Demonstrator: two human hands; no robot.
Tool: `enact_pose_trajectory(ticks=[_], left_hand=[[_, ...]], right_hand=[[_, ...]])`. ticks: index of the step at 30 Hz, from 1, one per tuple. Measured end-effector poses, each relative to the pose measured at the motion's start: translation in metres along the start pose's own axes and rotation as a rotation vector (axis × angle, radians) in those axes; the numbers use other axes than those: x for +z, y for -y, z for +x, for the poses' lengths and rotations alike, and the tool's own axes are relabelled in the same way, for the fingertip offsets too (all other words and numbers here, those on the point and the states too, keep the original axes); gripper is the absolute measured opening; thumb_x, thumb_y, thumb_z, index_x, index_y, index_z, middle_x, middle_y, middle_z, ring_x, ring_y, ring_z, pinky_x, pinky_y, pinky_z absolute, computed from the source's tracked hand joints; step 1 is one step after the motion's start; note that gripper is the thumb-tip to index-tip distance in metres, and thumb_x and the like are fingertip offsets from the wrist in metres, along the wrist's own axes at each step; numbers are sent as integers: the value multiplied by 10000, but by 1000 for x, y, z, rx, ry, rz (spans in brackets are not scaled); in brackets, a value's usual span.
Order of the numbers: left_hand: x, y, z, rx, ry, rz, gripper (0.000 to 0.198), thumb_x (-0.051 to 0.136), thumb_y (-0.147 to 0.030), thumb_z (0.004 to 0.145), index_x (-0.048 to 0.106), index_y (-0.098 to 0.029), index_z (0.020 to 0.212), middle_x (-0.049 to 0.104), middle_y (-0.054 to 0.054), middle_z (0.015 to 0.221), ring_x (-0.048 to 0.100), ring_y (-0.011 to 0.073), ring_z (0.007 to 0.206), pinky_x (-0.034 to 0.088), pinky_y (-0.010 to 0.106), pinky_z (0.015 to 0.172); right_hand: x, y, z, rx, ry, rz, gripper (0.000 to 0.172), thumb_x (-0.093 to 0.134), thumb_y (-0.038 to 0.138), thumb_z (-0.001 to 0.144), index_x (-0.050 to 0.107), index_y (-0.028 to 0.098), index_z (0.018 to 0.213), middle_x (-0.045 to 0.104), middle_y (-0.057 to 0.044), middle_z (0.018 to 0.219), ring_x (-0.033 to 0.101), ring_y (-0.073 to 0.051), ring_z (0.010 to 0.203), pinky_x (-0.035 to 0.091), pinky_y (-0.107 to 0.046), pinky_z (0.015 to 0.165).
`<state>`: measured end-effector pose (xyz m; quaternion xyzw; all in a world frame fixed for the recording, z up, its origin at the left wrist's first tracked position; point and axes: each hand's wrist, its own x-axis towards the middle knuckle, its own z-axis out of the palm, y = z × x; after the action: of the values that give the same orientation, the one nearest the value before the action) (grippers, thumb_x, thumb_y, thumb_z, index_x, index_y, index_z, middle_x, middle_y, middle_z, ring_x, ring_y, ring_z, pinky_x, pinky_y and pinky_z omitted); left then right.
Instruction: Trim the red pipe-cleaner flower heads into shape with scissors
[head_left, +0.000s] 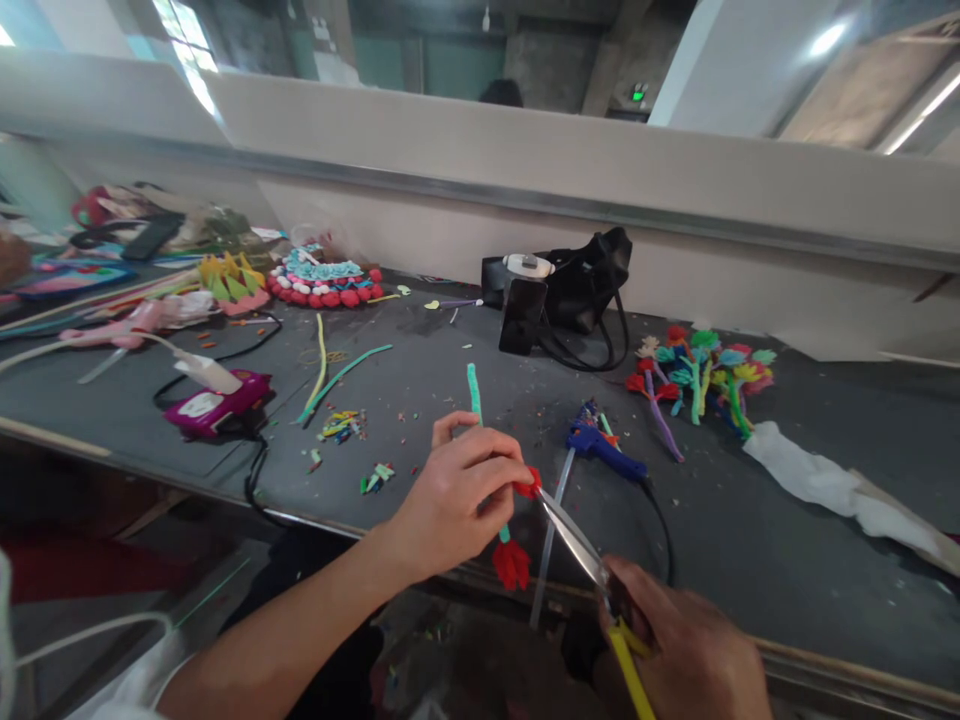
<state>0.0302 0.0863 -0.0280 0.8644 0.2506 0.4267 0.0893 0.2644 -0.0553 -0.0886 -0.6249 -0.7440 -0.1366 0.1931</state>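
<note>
My left hand is closed round a light green fuzzy stem, which sticks out above and below it. A red fuzzy flower hangs at the stem's lower end, over the table's front edge. Between my left thumb and fingertips is a small red fuzzy piece. My right hand is wrapped round the yellow handles of the scissors. The scissors point up and left, their tips touching the small red piece. The blades look nearly closed.
A blue glue gun lies right of my left hand. Colourful fuzzy flowers lie at the right by a white wrapped bundle. A black bag stands at the back. At left are a purple power strip and fuzzy stems.
</note>
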Motion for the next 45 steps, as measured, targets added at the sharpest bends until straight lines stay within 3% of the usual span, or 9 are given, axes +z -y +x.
enact_pose_trajectory(ticks=[9, 24, 30, 36, 45], left_hand=[[-1, 1, 0, 43, 21, 2, 263, 567, -1, 828, 690, -229, 876, 721, -14, 927, 675, 112, 840, 312, 383, 1070], [-1, 4, 1, 79, 49, -48, 283, 530, 22, 800, 669, -216, 865, 694, -6, 898, 663, 109, 827, 303, 392, 1070], [-4, 3, 3, 68, 56, -63, 271, 528, 17, 779, 662, -205, 858, 687, 2, 905, 661, 110, 828, 302, 392, 1070], [-6, 5, 5, 21, 85, -118, 258, 538, 17, 756, 655, -194, 846, 667, 0, 891, 661, 118, 854, 329, 383, 1032], [-9, 3, 10, 38, 74, -129, 249, 534, 9, 759, 659, -187, 846, 676, 16, 889, 663, 139, 856, 363, 402, 996]], right_hand=[[4, -8, 0, -100, 7, 15, 197, 494, 359, 927, 664, 273, 979, 710, 57, 648, 626, -131, 454, 388, -260, 450], [5, -8, -5, -100, 39, 14, 204, 484, 322, 899, 660, 264, 985, 719, 35, 646, 629, -133, 457, 375, -252, 469], [13, -1, -10, -37, 28, 164, 238, 429, 268, 923, 662, 245, 969, 632, 48, 542, 588, -115, 413, 361, -226, 465], [20, 2, -12, 2, 58, 333, 219, 421, 203, 894, 633, 238, 936, 679, 25, 629, 645, -124, 491, 407, -207, 503], [24, 2, -13, 15, 102, 440, 221, 406, 233, 951, 627, 221, 946, 639, 34, 614, 563, -98, 437, 380, -192, 472]])
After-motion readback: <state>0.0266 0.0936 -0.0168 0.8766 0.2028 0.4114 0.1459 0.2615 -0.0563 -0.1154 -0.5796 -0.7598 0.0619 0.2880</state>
